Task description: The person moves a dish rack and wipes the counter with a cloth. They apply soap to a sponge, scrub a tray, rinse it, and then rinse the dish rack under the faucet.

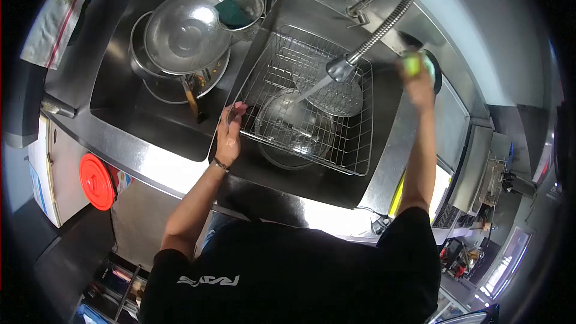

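Note:
My left hand [228, 135] is closed at the left edge of a wire dish basket [364, 165], fingers curled at its rim. The basket sits over the right-hand sink basin [336, 195]. My right hand [419, 84], blurred by motion, is raised over the right counter with a yellow-green sponge [411, 65] in its fingers. Just behind that hand is a dark-rimmed round dish [433, 72], partly hidden. Water runs from the spring-neck faucet [339, 69] into the basket. A clear glass lid [345, 99] lies in it, and a round bowl [288, 159] shows through the wires.
The left basin [114, 99] holds a large metal bowl [183, 33] over stacked pans, a small strainer [252, 6] with a green scouring pad [233, 13], and a wooden-handled brush [191, 99]. A towel [63, 15] hangs at far left; a red lid [96, 181] stands below the counter.

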{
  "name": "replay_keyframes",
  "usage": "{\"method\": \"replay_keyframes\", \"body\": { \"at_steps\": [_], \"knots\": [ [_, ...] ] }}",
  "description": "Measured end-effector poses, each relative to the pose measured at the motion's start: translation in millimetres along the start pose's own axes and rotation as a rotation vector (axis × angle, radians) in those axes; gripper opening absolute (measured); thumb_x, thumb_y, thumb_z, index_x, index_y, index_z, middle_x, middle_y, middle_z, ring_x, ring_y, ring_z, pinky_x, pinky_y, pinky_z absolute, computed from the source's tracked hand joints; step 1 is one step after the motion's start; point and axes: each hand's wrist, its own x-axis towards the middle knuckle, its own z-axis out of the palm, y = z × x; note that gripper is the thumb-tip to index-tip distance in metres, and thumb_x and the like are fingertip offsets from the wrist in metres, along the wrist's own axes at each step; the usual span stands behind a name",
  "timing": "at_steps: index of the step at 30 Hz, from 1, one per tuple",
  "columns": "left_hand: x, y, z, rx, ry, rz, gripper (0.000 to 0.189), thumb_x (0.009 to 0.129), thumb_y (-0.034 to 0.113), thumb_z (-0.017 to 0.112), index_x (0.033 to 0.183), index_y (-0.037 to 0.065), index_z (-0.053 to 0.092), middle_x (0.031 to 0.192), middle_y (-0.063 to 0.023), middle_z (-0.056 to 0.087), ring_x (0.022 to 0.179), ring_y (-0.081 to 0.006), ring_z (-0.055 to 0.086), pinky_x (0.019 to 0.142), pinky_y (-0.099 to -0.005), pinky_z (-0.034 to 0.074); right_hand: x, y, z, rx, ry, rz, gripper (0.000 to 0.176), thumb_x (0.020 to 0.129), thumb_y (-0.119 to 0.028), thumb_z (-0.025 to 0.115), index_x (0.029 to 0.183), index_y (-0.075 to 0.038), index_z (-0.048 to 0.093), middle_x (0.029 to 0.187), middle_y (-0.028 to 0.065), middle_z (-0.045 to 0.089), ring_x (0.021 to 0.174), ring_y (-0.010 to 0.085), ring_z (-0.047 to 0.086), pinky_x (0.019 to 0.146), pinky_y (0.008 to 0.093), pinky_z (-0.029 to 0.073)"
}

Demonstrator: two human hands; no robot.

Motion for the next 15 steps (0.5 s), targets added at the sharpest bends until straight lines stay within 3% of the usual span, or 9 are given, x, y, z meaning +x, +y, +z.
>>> {"method": "replay_keyframes", "body": {
  "at_steps": [2, 4, 5, 6, 7, 9, 11, 13, 15],
  "knots": [
    [0.8, -6.9, 0.9, 0.093, 0.029, 0.075, 0.042, 0.093, 0.034, 0.035, 0.113, -0.002, 0.045, 0.097, -0.0132, 0.055, 0.093, -0.0217, 0.053, 0.086, -0.0309, 0.04, -51.6, -99.0, 37.9, -0.127, -0.495, 0.152, 0.056, 0.079, -0.045, 0.061, 0.119, -0.01, 0.044, 0.105, 0.0171, 0.058, 0.099, 0.0326, 0.056, 0.08, 0.0404, 0.046],
    [0.4, -13.3, -4.5, 0.129, 0.036, 0.058, 0.041, 0.093, 0.035, 0.034, 0.109, -0.001, 0.045, 0.092, -0.0118, 0.054, 0.088, -0.0205, 0.053, 0.082, -0.0316, 0.041, -95.6, -99.0, 125.2, -0.141, -0.684, -0.466, 0.053, 0.079, -0.039, 0.062, 0.12, -0.011, 0.041, 0.124, 0.013, 0.041, 0.112, 0.0285, 0.045, 0.086, 0.0371, 0.045],
    [0.3, -16.3, -5.5, 0.166, 0.033, 0.042, 0.039, 0.094, 0.035, 0.034, 0.105, -0.001, 0.045, 0.086, -0.0103, 0.053, 0.083, -0.0194, 0.052, 0.078, -0.0323, 0.042, -114.0, -102.9, 152.2, -0.211, -0.827, -0.611, 0.051, 0.08, -0.035, 0.061, 0.12, -0.012, 0.042, 0.118, 0.0162, 0.043, 0.106, 0.0294, 0.048, 0.088, 0.0378, 0.044],
    [1.7, -6.0, -0.5, 0.175, 0.048, 0.025, 0.035, 0.093, 0.033, 0.033, 0.1, 0.001, 0.043, 0.079, -0.0071, 0.047, 0.074, -0.0166, 0.046, 0.07, -0.0315, 0.041, -125.4, -73.2, 197.3, -0.32, -0.727, -0.894, 0.046, 0.078, -0.03, 0.062, 0.116, -0.011, 0.044, 0.114, 0.0189, 0.04, 0.098, 0.0304, 0.051, 0.084, 0.0398, 0.045],
    [-2.2, -7.8, -2.0, 0.174, 0.048, 0.02, 0.035, 0.093, 0.033, 0.033, 0.1, 0.001, 0.043, 0.079, -0.0071, 0.047, 0.074, -0.0166, 0.046, 0.07, -0.0315, 0.041, -115.8, -50.1, 224.7, -0.319, -0.732, -0.892, 0.046, 0.078, -0.03, 0.062, 0.116, -0.011, 0.044, 0.114, 0.0189, 0.04, 0.098, 0.0304, 0.051, 0.084, 0.0398, 0.045],
    [-3.6, -10.4, -4.9, 0.164, -0.032, 0.03, 0.042, 0.093, 0.044, 0.031, 0.099, 0.004, 0.043, 0.084, -0.0047, 0.042, 0.074, -0.0142, 0.041, 0.073, -0.0301, 0.039, -75.9, -18.7, 261.2, -0.364, -0.417, -0.556, 0.045, 0.075, -0.026, 0.061, 0.115, -0.013, 0.046, 0.109, 0.017, 0.042, 0.093, 0.0306, 0.052, 0.083, 0.0387, 0.045],
    [-2.8, -8.6, -4.7, 0.132, -0.031, 0.098, 0.03, 0.093, 0.032, 0.029, 0.097, 0.005, 0.042, 0.083, -0.004, 0.041, 0.074, -0.0134, 0.039, 0.072, -0.028, 0.036, -117.7, -39.8, 264.9, -0.532, -0.296, -0.682, 0.036, 0.079, -0.021, 0.055, 0.114, -0.011, 0.048, 0.101, 0.0142, 0.05, 0.091, 0.0304, 0.052, 0.083, 0.0362, 0.044],
    [-4.6, -14.0, -8.5, 0.139, -0.002, -0.013, 0.023, 0.09, 0.025, 0.029, 0.095, 0.006, 0.041, 0.081, -0.0031, 0.038, 0.073, -0.0132, 0.038, 0.073, -0.0274, 0.035, -146.6, -77.1, 237.6, -0.101, -0.497, -0.716, 0.029, 0.088, -0.021, 0.046, 0.113, -0.007, 0.048, 0.089, 0.0118, 0.056, 0.09, 0.0296, 0.053, 0.082, 0.035, 0.044],
    [-5.6, -15.1, -9.3, 0.119, -0.024, -0.037, 0.023, 0.09, 0.026, 0.03, 0.095, 0.006, 0.041, 0.08, -0.0028, 0.038, 0.073, -0.0131, 0.037, 0.073, -0.0273, 0.035, -124.4, -59.3, 255.8, 0.44, -0.69, 0.022, 0.024, 0.092, -0.021, 0.042, 0.108, -0.005, 0.047, 0.087, 0.0114, 0.054, 0.088, 0.0312, 0.052, 0.082, 0.0366, 0.044]
  ]
}}
